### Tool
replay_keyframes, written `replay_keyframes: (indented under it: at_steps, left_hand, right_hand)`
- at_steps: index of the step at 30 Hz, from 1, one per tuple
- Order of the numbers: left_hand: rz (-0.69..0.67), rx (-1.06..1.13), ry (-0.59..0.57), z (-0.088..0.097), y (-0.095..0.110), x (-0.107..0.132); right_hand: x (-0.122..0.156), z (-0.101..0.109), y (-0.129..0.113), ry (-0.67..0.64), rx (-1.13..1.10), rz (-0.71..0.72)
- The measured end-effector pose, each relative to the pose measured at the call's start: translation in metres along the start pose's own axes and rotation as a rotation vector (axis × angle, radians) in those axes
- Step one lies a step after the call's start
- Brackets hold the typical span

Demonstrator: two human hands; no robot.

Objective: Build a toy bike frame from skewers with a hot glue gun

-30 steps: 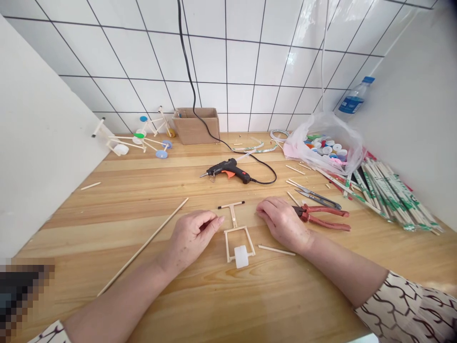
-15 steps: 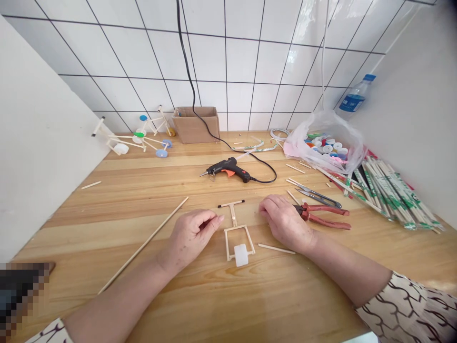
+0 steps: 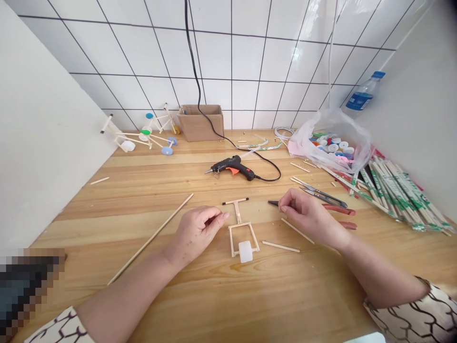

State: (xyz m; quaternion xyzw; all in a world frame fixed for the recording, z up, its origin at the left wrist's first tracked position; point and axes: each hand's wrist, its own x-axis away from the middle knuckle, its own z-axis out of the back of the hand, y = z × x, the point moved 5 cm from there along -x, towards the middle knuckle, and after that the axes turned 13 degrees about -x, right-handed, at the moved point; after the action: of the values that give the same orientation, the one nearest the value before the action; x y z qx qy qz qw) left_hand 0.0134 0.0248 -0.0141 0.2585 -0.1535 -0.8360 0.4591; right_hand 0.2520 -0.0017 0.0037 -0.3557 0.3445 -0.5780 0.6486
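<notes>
My left hand (image 3: 203, 226) is closed in a pinch, just left of a small stick frame; anything between its fingertips is too small or hidden to make out. The stick frame (image 3: 231, 240) lies flat, with a black-tipped crossbar at its far end and a white plastic cap (image 3: 245, 251) at its near end. My right hand (image 3: 307, 212) is closed round a slim dark thing (image 3: 273, 203), whose narrow end points left out of the fingers. Behind that hand, red-handled pliers (image 3: 341, 209) are partly hidden. Two cut sticks (image 3: 281, 246) lie between frame and right hand.
A black glue gun (image 3: 233, 165) with its cord lies farther back. Snips (image 3: 324, 196), wrapped chopsticks (image 3: 403, 190) and a bag of bottle caps (image 3: 332, 143) are at right. One long stick (image 3: 152, 238) lies left. Finished stick models (image 3: 143, 136) and a cardboard box (image 3: 202, 125) stand behind.
My right hand has moved right, and a slim dark thing now shows in its fingers. A cut stick has come into view below it. My left hand keeps its pinch; the view has shifted slightly.
</notes>
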Motion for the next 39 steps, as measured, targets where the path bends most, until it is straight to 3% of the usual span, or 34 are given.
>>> replay_keyframes:
  at_steps: [6,11,16,23,26,30,35,39]
  left_hand:
    - [-0.006,-0.007,0.006,0.001,0.0,0.0]
    - [-0.012,-0.005,0.01,0.0,0.0,0.001]
    - [-0.013,-0.016,0.007,-0.001,-0.002,0.001]
    - [-0.01,-0.018,-0.003,-0.005,-0.005,0.001]
    - [-0.015,-0.018,-0.003,-0.005,-0.005,0.001]
    - [-0.025,-0.023,0.011,-0.003,-0.003,0.001]
    - [-0.024,-0.033,0.006,-0.002,-0.003,0.001]
    - [-0.025,-0.03,-0.02,-0.003,-0.002,0.0]
  right_hand:
    - [-0.001,0.0,0.004,-0.037,-0.475,-0.193]
    - [0.001,0.002,-0.001,-0.08,-0.525,-0.266]
    - [0.003,0.012,0.005,-0.051,-0.751,-0.374]
    - [-0.001,0.027,0.023,-0.066,-0.83,-0.37]
    - [-0.002,0.027,0.025,-0.122,-0.69,-0.333]
    - [0.0,0.027,0.017,-0.222,-0.266,-0.194]
    - [0.003,0.028,0.011,-0.161,0.343,0.05]
    - [0.006,0.019,0.011,-0.2,0.486,0.138]
